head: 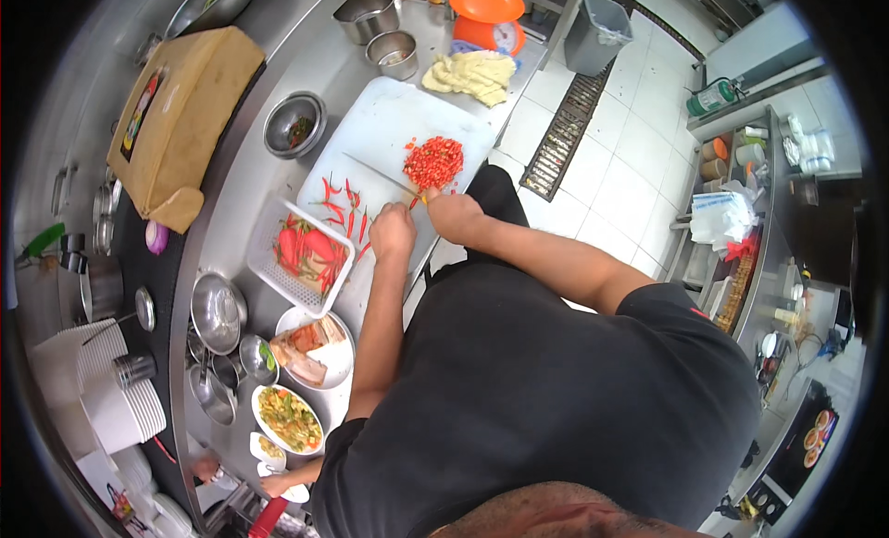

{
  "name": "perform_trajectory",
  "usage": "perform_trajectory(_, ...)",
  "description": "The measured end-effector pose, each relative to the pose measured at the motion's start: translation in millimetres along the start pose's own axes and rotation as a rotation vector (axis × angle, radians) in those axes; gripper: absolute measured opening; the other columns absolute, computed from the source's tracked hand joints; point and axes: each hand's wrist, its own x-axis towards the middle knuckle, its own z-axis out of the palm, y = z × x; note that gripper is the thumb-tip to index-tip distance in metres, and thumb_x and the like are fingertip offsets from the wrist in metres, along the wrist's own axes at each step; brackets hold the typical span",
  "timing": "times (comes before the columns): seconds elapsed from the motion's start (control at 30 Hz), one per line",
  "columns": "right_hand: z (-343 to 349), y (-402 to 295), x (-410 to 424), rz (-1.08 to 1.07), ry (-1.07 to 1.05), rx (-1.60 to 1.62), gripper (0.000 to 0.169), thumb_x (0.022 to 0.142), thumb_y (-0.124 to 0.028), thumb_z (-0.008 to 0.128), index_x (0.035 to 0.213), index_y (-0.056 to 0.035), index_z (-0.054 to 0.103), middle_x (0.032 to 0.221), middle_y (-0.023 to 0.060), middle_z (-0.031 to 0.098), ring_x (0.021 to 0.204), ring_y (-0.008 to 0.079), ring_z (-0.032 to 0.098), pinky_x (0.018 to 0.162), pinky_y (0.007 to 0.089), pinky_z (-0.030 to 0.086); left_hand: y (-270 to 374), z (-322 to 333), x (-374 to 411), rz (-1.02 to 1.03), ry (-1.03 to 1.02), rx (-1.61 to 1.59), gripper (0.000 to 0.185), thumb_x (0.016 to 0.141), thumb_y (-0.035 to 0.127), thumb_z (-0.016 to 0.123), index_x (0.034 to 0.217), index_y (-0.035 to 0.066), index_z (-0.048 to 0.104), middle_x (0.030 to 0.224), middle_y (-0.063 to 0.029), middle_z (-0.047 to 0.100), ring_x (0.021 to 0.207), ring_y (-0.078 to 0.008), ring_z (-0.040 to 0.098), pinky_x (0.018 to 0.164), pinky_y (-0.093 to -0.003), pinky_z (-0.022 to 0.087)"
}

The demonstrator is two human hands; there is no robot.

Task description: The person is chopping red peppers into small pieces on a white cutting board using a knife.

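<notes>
My right hand grips the yellow handle of a kitchen knife, its blade reaching across a white cutting board. Close beside it, my left hand is closed on a red chili near the board's edge. A heap of chopped red chili lies on the board beyond my right hand. Several whole red chilies are scattered on the board left of my left hand. A white perforated plastic basket with more red chilies rests against the board's near left corner.
A metal bowl, a yellow cloth and an orange scale surround the board. A plate of meat and a dish of vegetables sit nearer; another person's hand is below. A cardboard box stands on the shelf.
</notes>
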Motion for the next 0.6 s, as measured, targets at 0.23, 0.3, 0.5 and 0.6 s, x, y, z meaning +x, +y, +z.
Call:
perform_trajectory(0.23, -20.3, -13.8, -14.6, -0.062, 0.004, -0.041, 0.031, 0.090, -0.004, 0.062, 0.117, 0.0062, 0.052, 0.093, 0.0248, 0.075, 0.087, 0.0375, 0.077, 0.075, 0.0450, 0.061, -2.0, -0.8, -2.4, -0.012, 0.025, -0.013, 0.015, 0.093, 0.018, 0.062, 0.089, 0.008, 0.072, 0.094, -0.0153, 0.070, 0.086, -0.0387, 0.069, 0.077, -0.0504, 0.055)
perform_trajectory(0.3, -6.1, -6.9, -9.6, -0.036, 0.010, -0.011, 0.031, 0.089, -0.004, 0.062, 0.117, 0.0063, 0.052, 0.093, 0.0249, 0.075, 0.087, 0.0374, 0.077, 0.075, 0.0451, 0.061, -0.7, 1.6, -3.6, -0.007, 0.019, -0.024, 0.015, 0.093, 0.018, 0.062, 0.090, 0.008, 0.073, 0.095, -0.0152, 0.071, 0.087, -0.0387, 0.069, 0.077, -0.0503, 0.055)
perform_trajectory(0.5, -16.2, -13.5, -7.1, -0.088, -0.003, -0.086, 0.028, 0.091, -0.005, 0.060, 0.115, 0.0057, 0.052, 0.093, 0.0254, 0.075, 0.087, 0.0377, 0.077, 0.074, 0.0456, 0.061, -3.1, -3.0, -4.1, -0.014, 0.008, -0.017, 0.015, 0.092, 0.017, 0.062, 0.091, 0.008, 0.074, 0.095, -0.0151, 0.071, 0.088, -0.0386, 0.070, 0.078, -0.0500, 0.055)
perform_trajectory(0.6, 0.7, -10.5, -0.8, -0.005, 0.016, 0.002, 0.027, 0.092, -0.007, 0.058, 0.115, 0.0057, 0.053, 0.092, 0.0254, 0.075, 0.087, 0.0382, 0.077, 0.074, 0.0461, 0.061, -3.6, 0.6, -3.9, 0.006, 0.028, -0.037, 0.015, 0.092, 0.017, 0.062, 0.090, 0.008, 0.074, 0.094, -0.0152, 0.071, 0.087, -0.0385, 0.069, 0.078, -0.0504, 0.055)
